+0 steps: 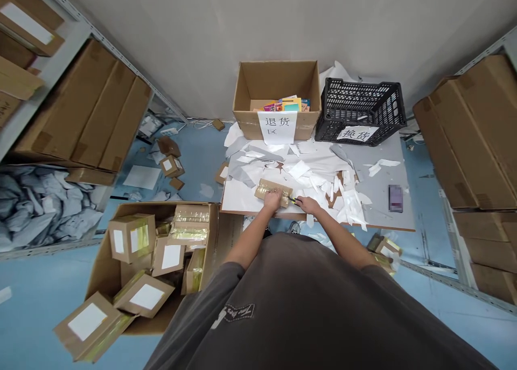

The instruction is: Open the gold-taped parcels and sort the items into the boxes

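On the table lies a small flat cardboard parcel point(264, 187) wrapped in shiny clear tape. My left hand point(272, 199) is closed on its near edge and holds it against the tabletop. In my right hand point(307, 205) is a utility knife point(294, 200), black with yellow, its front end at the parcel's right end. Whether the blade has gone into the tape is too small to tell. White paper scraps point(299, 169) lie behind and to the right of the parcel.
A cardboard box point(248, 123) with books and a black plastic crate point(359, 111) stand at the table's back. A phone point(395, 198) lies at the right. To my left, a large carton point(100, 257) holds several parcels. Shelves with cartons point(476, 138) flank both sides.
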Demonstrator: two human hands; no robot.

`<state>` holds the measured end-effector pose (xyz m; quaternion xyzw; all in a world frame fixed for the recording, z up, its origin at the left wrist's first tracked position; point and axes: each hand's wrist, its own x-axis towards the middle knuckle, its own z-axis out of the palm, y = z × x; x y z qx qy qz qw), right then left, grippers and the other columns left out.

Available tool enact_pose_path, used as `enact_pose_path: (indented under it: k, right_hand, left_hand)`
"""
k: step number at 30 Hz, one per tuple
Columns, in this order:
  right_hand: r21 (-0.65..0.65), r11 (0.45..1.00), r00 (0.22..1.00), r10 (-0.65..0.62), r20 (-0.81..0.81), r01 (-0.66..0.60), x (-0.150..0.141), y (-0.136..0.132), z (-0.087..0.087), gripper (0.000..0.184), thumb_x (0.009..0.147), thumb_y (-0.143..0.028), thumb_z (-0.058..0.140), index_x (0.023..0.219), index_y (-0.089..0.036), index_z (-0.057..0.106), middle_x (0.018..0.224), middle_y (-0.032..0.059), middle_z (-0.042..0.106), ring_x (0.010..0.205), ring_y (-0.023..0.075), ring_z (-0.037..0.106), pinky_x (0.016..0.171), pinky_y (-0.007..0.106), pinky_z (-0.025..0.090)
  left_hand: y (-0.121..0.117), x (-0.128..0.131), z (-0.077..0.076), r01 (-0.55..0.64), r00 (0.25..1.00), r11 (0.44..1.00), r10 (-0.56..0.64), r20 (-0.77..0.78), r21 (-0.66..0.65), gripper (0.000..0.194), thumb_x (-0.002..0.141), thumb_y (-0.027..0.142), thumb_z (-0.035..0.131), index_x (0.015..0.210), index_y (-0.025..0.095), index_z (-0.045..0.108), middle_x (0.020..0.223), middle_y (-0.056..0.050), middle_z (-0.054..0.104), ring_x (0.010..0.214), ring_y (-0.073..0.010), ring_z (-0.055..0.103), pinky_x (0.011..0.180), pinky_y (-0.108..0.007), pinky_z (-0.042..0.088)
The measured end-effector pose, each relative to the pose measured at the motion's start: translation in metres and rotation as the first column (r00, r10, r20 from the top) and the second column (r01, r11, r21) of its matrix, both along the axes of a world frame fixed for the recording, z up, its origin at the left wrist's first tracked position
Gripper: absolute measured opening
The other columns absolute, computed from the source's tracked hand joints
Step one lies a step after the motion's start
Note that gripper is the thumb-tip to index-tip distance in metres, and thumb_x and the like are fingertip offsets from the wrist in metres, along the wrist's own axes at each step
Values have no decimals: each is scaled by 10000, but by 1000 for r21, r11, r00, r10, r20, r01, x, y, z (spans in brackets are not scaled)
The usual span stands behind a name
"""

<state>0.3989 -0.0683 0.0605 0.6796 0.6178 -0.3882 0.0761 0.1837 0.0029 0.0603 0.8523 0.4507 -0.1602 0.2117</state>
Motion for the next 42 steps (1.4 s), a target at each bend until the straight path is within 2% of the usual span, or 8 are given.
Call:
enact_pose_path:
  k: [7, 12, 17, 19, 23, 26, 33, 42]
  right_hand:
    - [-10, 998, 984, -67, -168, 66, -4, -12, -1, 339, 1080, -465, 478, 1088, -232, 724, 1047, 65, 769, 969, 234, 685, 776, 246, 444]
    - [-68, 977, 941, -214, -261, 203, -5, -31, -7, 375, 1039, -562, 512, 1046, -246, 713, 825, 22, 721, 724, 201, 656, 671, 254, 461]
    - [-133, 918, 876, -396, -275, 373, 9, -49, -5, 494, 1025, -682, 450, 1146, -250, 656, 690, -16, 637, 497, 161, 563, 544, 251, 430]
    - [-108, 903, 856, -428, -290, 415, 11, -54, -3, 535, 1040, -698, 381, 1181, -255, 646, 713, -15, 648, 512, 165, 578, 561, 254, 449]
    - [22, 921, 892, -370, -262, 388, 3, -57, 2, 475, 1086, -578, 330, 1140, -271, 689, 931, 27, 743, 831, 222, 695, 751, 283, 507]
    - [99, 933, 926, -323, -198, 346, -8, -55, 3, 358, 1065, -486, 449, 1216, -288, 706, 1125, 39, 761, 1024, 252, 692, 859, 304, 499]
    - [143, 972, 978, -197, 66, 186, -25, -43, 8, 426, 1067, -471, 498, 1420, -273, 632, 1208, 108, 685, 1014, 260, 685, 836, 302, 475]
    - [100, 992, 950, -99, 296, 73, -51, -36, 11, 592, 1082, -567, 462, 1595, -275, 413, 1275, 150, 677, 1057, 284, 696, 854, 325, 473]
  left_hand:
    - [2, 2, -3, -4, 1000, 1000, 4, 2, 12, 861, 751, 326, 926, 1484, 140, 516, 1479, -258, 593, 1405, -379, 550, 1138, -446, 403]
    - [-1, -3, 5, 0, 999, 1000, -1, 36, 31, 779, 785, 280, 889, 1466, 175, 528, 1502, -220, 592, 1432, -353, 525, 1141, -437, 395]
    - [13, -12, 5, -53, 995, 999, 53, 87, -2, 637, 914, 389, 760, 1487, 253, 518, 1340, -143, 712, 1287, -304, 635, 1076, -402, 454]
    - [22, -16, -2, -73, 992, 997, 69, 109, 31, 678, 907, 375, 761, 1524, 264, 501, 1453, -157, 648, 1392, -328, 556, 1156, -450, 402]
    - [41, -19, -25, -101, 991, 994, 96, 91, 50, 983, 772, 487, 871, 1618, 267, 421, 1711, -158, 359, 1616, -409, 194, 1296, -586, 147]
    - [51, -20, -42, -99, 992, 995, 97, 78, 22, 1008, 761, 540, 864, 1628, 275, 424, 1743, -137, 297, 1638, -421, 86, 1304, -617, 71]
    - [40, -34, -61, 9, 961, 989, -50, 272, 150, 659, 1013, 483, 583, 1596, 191, 488, 1676, -158, 426, 1615, -363, 249, 1316, -560, 148]
    - [29, -38, -79, -56, 888, 973, -54, 457, 224, 595, 1038, 487, 543, 1534, 159, 567, 1535, -187, 591, 1525, -375, 426, 1307, -572, 215]
